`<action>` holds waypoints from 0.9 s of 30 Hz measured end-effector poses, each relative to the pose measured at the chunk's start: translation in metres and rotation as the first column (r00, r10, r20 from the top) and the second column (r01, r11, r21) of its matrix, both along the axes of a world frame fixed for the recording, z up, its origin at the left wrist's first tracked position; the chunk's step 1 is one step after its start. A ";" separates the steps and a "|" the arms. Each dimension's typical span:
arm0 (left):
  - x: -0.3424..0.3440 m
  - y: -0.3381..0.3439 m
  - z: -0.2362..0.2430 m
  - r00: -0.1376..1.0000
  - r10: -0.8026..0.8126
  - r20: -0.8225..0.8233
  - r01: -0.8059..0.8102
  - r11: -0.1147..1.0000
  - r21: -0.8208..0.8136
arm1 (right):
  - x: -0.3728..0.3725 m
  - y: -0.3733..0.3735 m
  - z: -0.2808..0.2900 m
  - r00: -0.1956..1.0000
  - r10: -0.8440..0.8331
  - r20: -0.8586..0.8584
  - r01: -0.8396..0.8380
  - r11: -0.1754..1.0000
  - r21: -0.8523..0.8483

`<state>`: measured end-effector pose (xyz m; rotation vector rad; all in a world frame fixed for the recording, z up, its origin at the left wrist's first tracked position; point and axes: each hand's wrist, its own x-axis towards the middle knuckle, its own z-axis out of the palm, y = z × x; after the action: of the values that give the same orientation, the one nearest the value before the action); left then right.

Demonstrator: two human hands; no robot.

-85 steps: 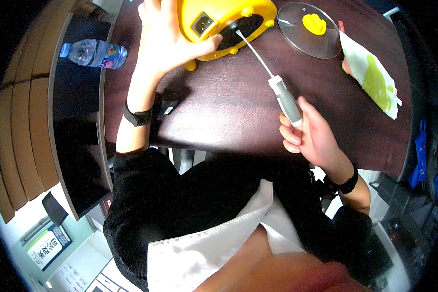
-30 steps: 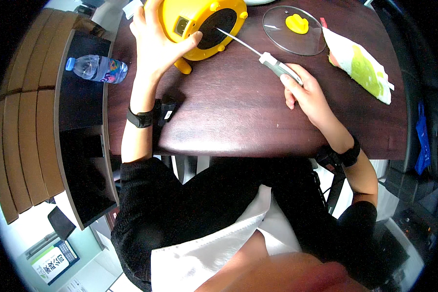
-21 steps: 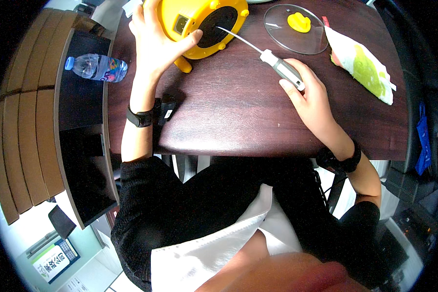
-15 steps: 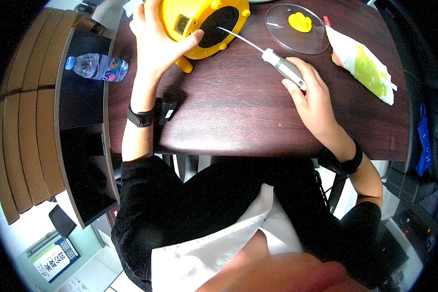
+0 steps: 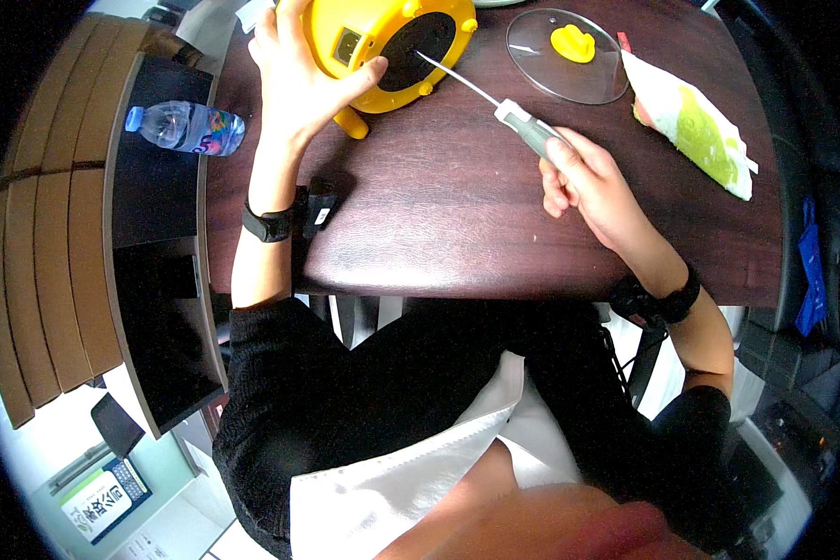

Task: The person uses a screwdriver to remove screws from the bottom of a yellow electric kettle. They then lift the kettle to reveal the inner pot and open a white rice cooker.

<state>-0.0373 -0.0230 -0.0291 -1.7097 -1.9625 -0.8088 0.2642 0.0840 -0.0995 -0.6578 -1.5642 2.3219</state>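
We see the left hand gripping a yellow cable reel on the dark counter while the right hand holds a screwdriver, its tip at the reel's black centre.

yellow appliance: top cut by edge | screwdriver tip: contact unclear

Between the two forearms the dark wooden table lies open, a broad bare stretch from the near edge up to the yellow appliance. The screwdriver slants across the way from the right hand to the appliance's black centre. The left hand blocks the appliance's left flank. To the right, the glass lid and the white-and-green packet crowd the far corner. A small black clip sits just beside the left wrist.
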 end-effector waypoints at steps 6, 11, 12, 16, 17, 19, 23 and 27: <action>0.008 -0.001 0.005 0.999 0.024 0.034 -0.023 0.999 -0.029 | 0.004 0.013 0.014 0.994 0.069 -0.082 -0.097 0.903 -0.419; 0.007 -0.003 0.004 0.998 0.022 0.052 -0.021 0.999 -0.032 | 0.004 -0.002 0.005 0.998 -0.067 0.012 0.067 0.998 0.013; 0.006 -0.002 0.004 0.998 0.001 0.060 0.000 1.000 -0.023 | 0.005 -0.003 0.000 0.998 -0.066 -0.013 0.067 0.994 0.089; 0.001 -0.001 0.003 0.998 -0.055 0.030 0.055 0.998 -0.001 | 0.003 -0.008 -0.003 0.996 -0.079 -0.046 0.081 0.995 0.050; 0.002 -0.001 0.004 0.999 -0.035 0.040 0.036 0.999 -0.020 | 0.002 -0.013 0.000 0.994 -0.098 -0.042 0.097 0.995 -0.022; 0.007 -0.002 0.008 0.998 0.006 0.058 -0.002 0.998 -0.060 | 0.001 -0.016 0.006 0.998 -0.060 -0.015 0.055 0.971 -0.232; 0.005 -0.003 0.008 0.999 0.004 0.034 -0.002 0.999 -0.049 | 0.007 -0.005 -0.012 0.968 0.155 -0.199 -0.246 0.759 -0.603; 0.010 -0.001 0.012 0.994 -0.021 0.105 0.027 0.998 -0.056 | 0.007 -0.005 -0.007 0.969 0.159 -0.187 -0.243 0.724 -0.646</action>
<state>-0.0271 -0.0244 -0.0167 -1.7590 -2.0563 -0.8751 0.2708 0.0786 -0.1068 -0.4791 -0.7347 3.0435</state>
